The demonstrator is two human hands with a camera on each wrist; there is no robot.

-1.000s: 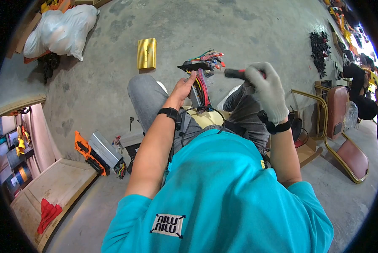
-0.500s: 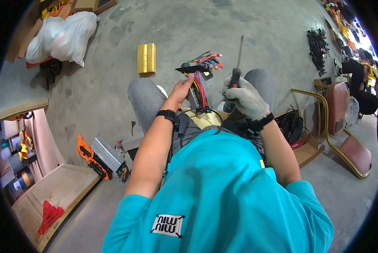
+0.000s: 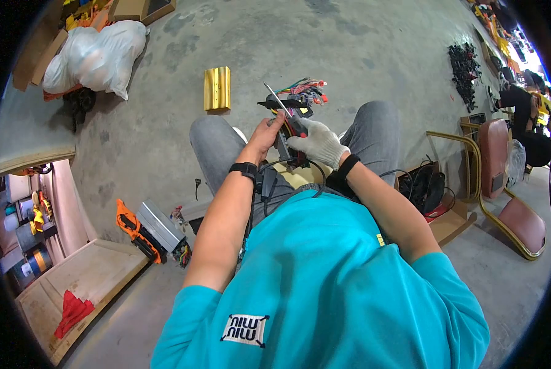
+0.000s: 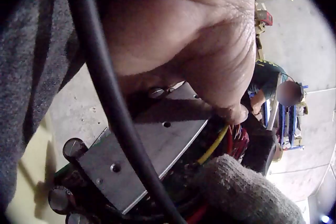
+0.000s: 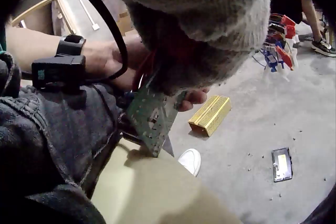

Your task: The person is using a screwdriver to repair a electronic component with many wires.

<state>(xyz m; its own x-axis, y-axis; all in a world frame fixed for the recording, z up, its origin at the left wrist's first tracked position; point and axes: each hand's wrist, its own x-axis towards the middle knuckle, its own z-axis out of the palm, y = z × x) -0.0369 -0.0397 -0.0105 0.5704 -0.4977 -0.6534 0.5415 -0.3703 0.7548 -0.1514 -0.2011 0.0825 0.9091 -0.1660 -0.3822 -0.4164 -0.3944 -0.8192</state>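
My bare left hand grips a circuit board between my knees. In the left wrist view, a grey metal plate with holes runs along it, beside round capacitors. Coloured wires fan out beyond a black end plate. My right hand, in a knitted glove, holds a screwdriver close over the board, right by my left fingers. Its shaft slants up and left, past my left thumb; the glove covers much of the handle.
A gold finned case lies on the concrete floor ahead, with a black panel near it. At left sit a silver unit and a wooden board. A chair and cardboard box stand at right. A black cable crosses close by.
My right hand has come down and left with the screwdriver, from raised at the right to beside my left hand. My left hand stays on the circuit board.
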